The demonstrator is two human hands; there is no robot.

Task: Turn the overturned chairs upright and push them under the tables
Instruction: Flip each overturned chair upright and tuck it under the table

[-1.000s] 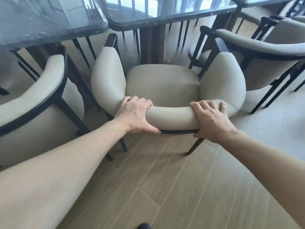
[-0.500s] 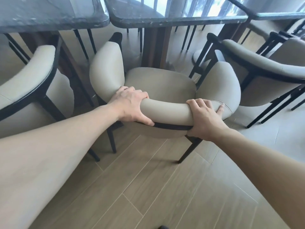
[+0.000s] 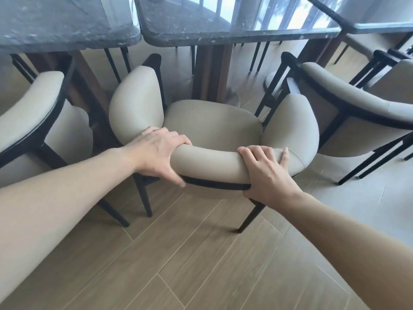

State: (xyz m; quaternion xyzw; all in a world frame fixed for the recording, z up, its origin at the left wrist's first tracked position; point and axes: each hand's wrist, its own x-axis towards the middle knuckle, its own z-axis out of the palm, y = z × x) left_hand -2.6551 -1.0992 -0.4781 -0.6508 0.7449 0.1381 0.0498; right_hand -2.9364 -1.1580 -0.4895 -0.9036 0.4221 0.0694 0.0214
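We've got both hands wrapped on the beige chair (image 3: 212,126): left hand (image 3: 156,153) and right hand (image 3: 266,171) clamped around its curved backrest. The chair stands upright, seat facing the dark table (image 3: 234,23), not yet beneath it.

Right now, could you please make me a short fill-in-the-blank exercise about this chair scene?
1. Both hands, left hand and right hand, grip the chair's curved ____.
2. The held chair stands ____ on its legs.
3. The chair faces a dark marble ____.
4. The floor is laid with ____ planks.

Answers: backrest; upright; table; wooden
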